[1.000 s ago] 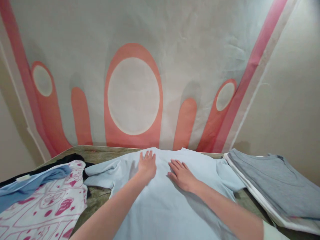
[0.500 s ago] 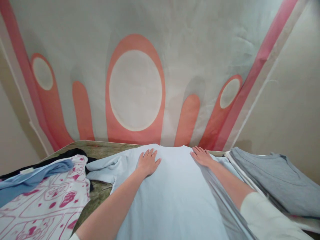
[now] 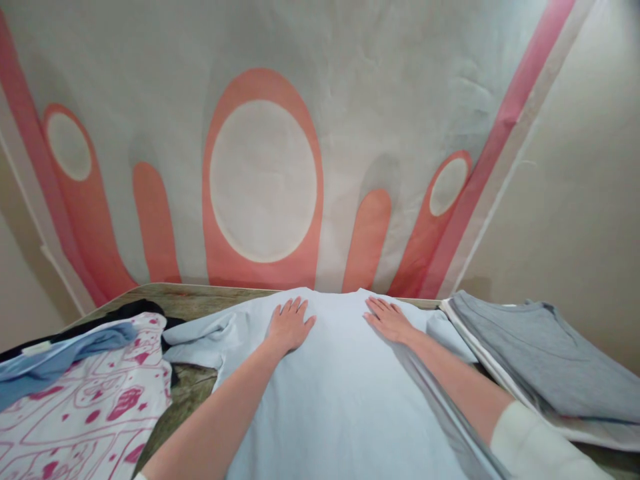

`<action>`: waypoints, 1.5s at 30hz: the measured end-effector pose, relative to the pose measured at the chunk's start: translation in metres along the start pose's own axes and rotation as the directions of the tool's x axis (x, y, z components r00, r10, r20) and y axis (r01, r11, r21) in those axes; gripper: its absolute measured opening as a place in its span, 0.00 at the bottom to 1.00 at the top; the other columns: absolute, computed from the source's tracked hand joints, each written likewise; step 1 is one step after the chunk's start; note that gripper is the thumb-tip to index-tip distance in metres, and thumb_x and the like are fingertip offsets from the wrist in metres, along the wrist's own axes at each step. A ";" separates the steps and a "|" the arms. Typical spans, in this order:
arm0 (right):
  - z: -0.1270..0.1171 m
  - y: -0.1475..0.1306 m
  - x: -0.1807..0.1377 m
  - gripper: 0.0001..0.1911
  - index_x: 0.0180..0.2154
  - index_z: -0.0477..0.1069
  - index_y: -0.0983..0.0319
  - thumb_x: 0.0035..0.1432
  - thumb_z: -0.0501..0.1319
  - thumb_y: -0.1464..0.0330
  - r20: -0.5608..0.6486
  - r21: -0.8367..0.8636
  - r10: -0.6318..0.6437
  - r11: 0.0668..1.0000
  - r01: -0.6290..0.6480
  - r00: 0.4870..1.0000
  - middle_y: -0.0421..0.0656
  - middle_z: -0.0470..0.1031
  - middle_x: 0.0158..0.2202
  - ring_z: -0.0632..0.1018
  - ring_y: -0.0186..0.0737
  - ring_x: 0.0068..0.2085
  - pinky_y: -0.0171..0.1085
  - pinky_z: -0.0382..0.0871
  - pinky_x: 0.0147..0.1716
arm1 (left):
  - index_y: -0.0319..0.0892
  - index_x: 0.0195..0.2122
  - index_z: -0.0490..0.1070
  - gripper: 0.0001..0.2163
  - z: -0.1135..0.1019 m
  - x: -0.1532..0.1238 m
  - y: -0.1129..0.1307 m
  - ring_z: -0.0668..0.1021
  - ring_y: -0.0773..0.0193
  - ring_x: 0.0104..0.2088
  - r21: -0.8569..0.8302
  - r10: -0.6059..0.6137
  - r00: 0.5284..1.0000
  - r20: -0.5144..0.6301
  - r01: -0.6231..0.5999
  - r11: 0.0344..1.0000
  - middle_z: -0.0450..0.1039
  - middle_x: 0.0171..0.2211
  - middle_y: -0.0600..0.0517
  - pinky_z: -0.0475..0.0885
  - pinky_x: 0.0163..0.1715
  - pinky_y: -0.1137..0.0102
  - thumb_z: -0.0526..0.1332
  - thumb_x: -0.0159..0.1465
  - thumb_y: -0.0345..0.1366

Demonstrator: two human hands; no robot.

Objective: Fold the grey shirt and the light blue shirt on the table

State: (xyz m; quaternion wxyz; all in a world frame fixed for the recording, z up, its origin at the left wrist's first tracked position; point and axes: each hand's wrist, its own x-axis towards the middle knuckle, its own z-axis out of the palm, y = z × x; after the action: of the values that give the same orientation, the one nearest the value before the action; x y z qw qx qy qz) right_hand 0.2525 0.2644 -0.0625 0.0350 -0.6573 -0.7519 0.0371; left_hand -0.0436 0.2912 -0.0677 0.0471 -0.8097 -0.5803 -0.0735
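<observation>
A pale blue T-shirt [image 3: 335,393] is spread out in front of me, its neckline at the far side. My left hand [image 3: 291,325] lies flat on the shirt's left shoulder, fingers spread. On the right shoulder rests my right hand [image 3: 389,321], palm down with fingers stretched out. The left sleeve [image 3: 205,340] reaches out to the side with folds in it. Part of the right sleeve [image 3: 450,333] shows beyond my right forearm. The shirt's lower end is outside the view.
At left lies a pile with a white garment with pink print [image 3: 100,413], a blue cloth [image 3: 75,360] and a black garment [image 3: 143,308]. Folded grey shirts [image 3: 540,360] are stacked at right. The wooden tabletop [image 3: 195,291] meets a printed backdrop [image 3: 340,133].
My right hand has moved left and slightly nearer, from the shirt's outer shoulder edge onto its shoulder. More of the right sleeve shows. The left hand stays at the left shoulder.
</observation>
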 end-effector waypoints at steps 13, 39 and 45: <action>0.000 -0.078 -0.117 0.31 0.63 0.44 0.55 0.62 0.39 0.51 -0.037 0.109 -0.336 0.935 0.338 0.941 0.39 0.43 0.65 0.46 0.42 0.64 0.47 0.40 0.60 | 0.45 0.62 0.50 0.29 0.009 0.007 -0.004 0.52 0.53 0.62 0.002 0.019 1.000 -0.022 -0.018 1.000 0.46 0.63 0.48 0.47 0.57 0.53 0.38 0.64 0.53; -0.004 -0.008 -0.151 0.32 0.62 0.48 0.61 0.62 0.40 0.52 -0.047 -0.004 -0.040 0.999 0.039 0.998 0.45 0.47 0.64 0.50 0.44 0.63 0.50 0.44 0.60 | 0.46 0.62 0.48 0.29 0.004 0.006 -0.003 0.50 0.53 0.62 -0.011 0.012 1.000 0.008 -0.012 1.000 0.45 0.64 0.49 0.45 0.57 0.54 0.38 0.64 0.54; -0.014 -0.038 -0.183 0.31 0.62 0.47 0.60 0.62 0.41 0.53 -0.065 0.039 -0.046 0.998 0.048 0.997 0.45 0.44 0.65 0.47 0.46 0.64 0.52 0.40 0.60 | 0.45 0.62 0.49 0.29 0.003 0.006 -0.003 0.51 0.52 0.62 0.017 0.031 1.000 -0.004 -0.031 0.999 0.45 0.63 0.47 0.46 0.57 0.54 0.38 0.64 0.53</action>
State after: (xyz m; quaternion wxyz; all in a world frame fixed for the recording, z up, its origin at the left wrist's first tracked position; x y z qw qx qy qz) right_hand 0.2410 0.0787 -0.0452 0.0734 -0.6395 -0.7647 0.0305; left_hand -0.0444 0.2983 -0.0699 0.0563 -0.8181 -0.5681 -0.0696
